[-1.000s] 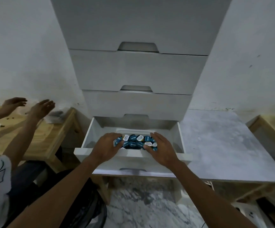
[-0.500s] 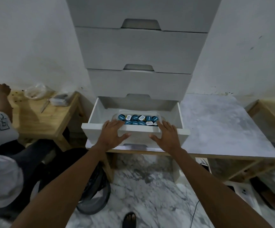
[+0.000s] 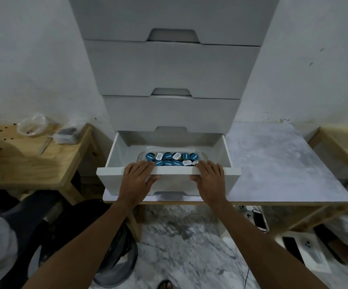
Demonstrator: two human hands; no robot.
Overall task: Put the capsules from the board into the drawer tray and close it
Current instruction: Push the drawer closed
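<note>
The bottom white drawer [image 3: 114,155] of a tall white chest stands pulled out. Inside it a clear tray [image 3: 204,157] holds several blue and white capsules [image 3: 171,159] in two rows. My left hand [image 3: 138,177] lies flat on the left part of the drawer's front panel, fingers over the top edge. My right hand [image 3: 210,178] rests the same way on the right part. Both hands are spread and hold nothing.
A grey marble-patterned board [image 3: 281,163] lies right of the chest on a wooden frame. A wooden side table [image 3: 33,161] at left carries a plastic bag and small items. Another person sits at lower left. A phone [image 3: 259,220] lies on the marble floor.
My hands came off the capsules in the tray and moved onto the drawer's front panel. My view pulled back and down; the other person's hands left the side table.
</note>
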